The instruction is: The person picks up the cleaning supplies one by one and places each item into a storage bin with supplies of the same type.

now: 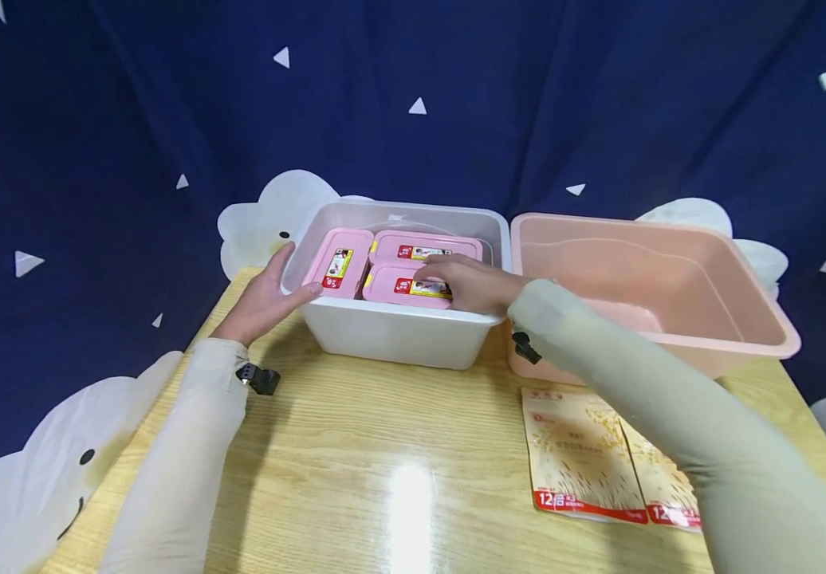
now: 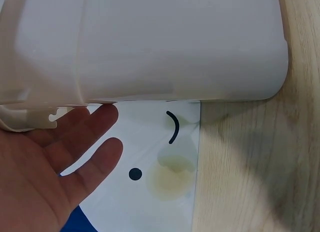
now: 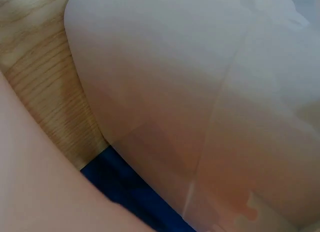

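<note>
Pale wood-grain counter (image 1: pixel 334 446) carries two deep bins. Bigger one, at right: salmon-pink rectangular plastic bin (image 1: pixel 643 287). Just left of it: white rectangular plastic bin (image 1: pixel 391 331) with three pink-lidded rectangular boxes showing inside, red-and-yellow labels on top. Left box (image 1: pixel 341 263) runs front to back near the left wall; rear box (image 1: pixel 427 241) and front box (image 1: pixel 387 285) lie crosswise beside it, one behind the other. Hands: left hand (image 1: pixel 265 295) spread wide, thumb over the white bin's near-left rim, fingers just outside its left wall. Right hand (image 1: pixel 477 285) reaches in over the near-right corner, fingers bent down at the front box's lid; thumb hidden, cannot tell if it grips.
</note>
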The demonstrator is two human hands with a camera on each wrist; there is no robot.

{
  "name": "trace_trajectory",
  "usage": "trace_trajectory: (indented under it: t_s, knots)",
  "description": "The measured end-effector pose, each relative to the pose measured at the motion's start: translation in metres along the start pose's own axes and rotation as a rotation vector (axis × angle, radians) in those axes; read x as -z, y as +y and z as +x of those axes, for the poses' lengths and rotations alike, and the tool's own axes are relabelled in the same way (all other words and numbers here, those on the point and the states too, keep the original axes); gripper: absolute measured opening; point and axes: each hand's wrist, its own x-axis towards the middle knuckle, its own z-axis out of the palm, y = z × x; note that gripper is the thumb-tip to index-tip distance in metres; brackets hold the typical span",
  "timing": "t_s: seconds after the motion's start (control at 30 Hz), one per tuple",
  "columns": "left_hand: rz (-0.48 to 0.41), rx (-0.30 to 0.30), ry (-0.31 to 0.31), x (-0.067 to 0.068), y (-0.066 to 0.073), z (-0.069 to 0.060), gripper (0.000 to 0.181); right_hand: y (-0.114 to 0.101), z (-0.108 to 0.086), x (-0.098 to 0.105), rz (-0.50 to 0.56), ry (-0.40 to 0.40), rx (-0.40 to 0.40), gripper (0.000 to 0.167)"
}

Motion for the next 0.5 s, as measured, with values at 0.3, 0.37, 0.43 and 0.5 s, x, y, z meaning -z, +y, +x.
trace_trajectory:
  t_s: [0.3,0.37,0.43,0.5]
  knots:
    - [-0.021,-0.001,0.011,-0.0005,-0.0025,-0.0009,0.097,-0.0023,0.0018,0.0003,-0.027,-0.052,-0.004,0.057]
    - [-0.020,0.008,0.006,-0.0008,-0.0028,-0.0011,0.098,-0.0023,0.0019,-0.0010,-0.046,-0.046,0.008,0.055]
    - [-0.020,0.009,0.000,-0.0004,-0.0025,-0.0009,0.099,-0.0021,0.0023,-0.0017,-0.063,-0.041,0.011,0.052]
    - [-0.017,0.009,-0.003,0.0001,-0.0024,-0.0003,0.100,-0.0014,0.0028,-0.0026,-0.082,-0.034,0.022,0.050]
